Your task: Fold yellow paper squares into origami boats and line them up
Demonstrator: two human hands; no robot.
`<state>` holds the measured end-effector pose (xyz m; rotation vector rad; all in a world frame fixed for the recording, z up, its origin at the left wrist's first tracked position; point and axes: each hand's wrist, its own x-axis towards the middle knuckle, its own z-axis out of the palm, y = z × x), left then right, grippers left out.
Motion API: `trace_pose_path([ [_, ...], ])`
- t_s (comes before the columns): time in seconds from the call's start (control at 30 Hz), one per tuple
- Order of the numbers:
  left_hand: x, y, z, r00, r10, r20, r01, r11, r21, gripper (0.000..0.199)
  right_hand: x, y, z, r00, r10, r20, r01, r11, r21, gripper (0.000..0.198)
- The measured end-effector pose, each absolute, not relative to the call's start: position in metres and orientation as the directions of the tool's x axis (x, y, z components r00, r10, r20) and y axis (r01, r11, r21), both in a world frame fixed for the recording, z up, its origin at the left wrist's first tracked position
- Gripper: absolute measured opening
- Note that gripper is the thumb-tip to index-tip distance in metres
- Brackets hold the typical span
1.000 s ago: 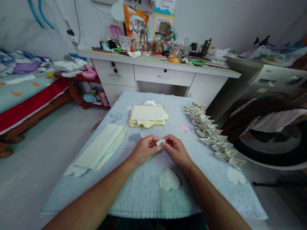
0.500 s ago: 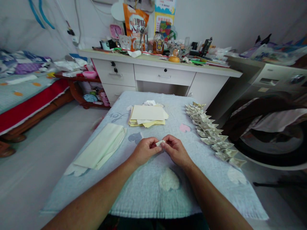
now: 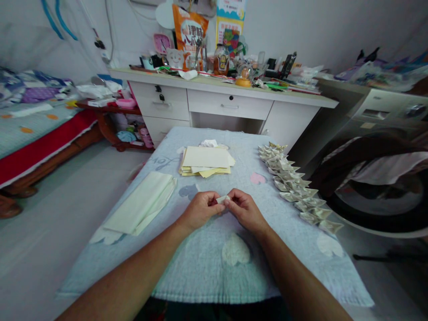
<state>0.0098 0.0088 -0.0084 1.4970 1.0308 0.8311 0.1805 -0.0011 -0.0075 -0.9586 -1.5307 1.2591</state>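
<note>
Between my two hands is a small folded piece of white paper (image 3: pixel 222 199), pinched from both sides just above the cloth. My left hand (image 3: pixel 203 207) grips its left end between thumb and fingers. On its right end, my right hand (image 3: pixel 244 207) closes with the thumb on top. Much of the paper is hidden by my fingers. Beyond my hands lies a stack of cream and yellow paper sheets (image 3: pixel 205 158). To the left rests a folded pile of pale green paper (image 3: pixel 142 203). Folded paper boats (image 3: pixel 294 185) stand in a long row at the right.
A blue patterned cloth (image 3: pixel 197 267) covers the table. Behind it is a white desk (image 3: pixel 230 100) crowded with an orange snack bag (image 3: pixel 190 33), a jar (image 3: pixel 221 60) and other items. A washing machine (image 3: pixel 384 111) stands at the right, a bed (image 3: pixel 43 133) at the left.
</note>
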Motion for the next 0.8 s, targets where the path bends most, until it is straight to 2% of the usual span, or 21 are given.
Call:
trace_pose_path([
  [0.13,0.0126,0.0063,-0.0065,0.392,0.918,-0.058,0.169,-0.010,0.986,0.024,0.1800,-0.0022,-0.0058,-0.285,0.944,0.165,-0.021,0.166,-0.986,0.024],
  [0.27,0.0131,0.0047,-0.0065,0.398,0.914,-0.079,0.201,-0.003,0.980,0.023,0.1803,-0.0027,-0.0029,-0.292,0.942,0.163,0.016,0.175,-0.984,0.025],
  [0.67,0.0121,0.0053,-0.0030,0.379,0.923,-0.073,0.201,-0.005,0.980,0.029,0.1791,-0.0029,-0.0037,-0.284,0.950,0.127,0.002,0.133,-0.991,0.026],
  [0.8,0.0118,0.0057,-0.0047,0.392,0.919,-0.030,0.252,-0.076,0.965,0.023,0.1817,-0.0021,-0.0028,-0.277,0.949,0.154,0.051,0.174,-0.983,0.027],
])
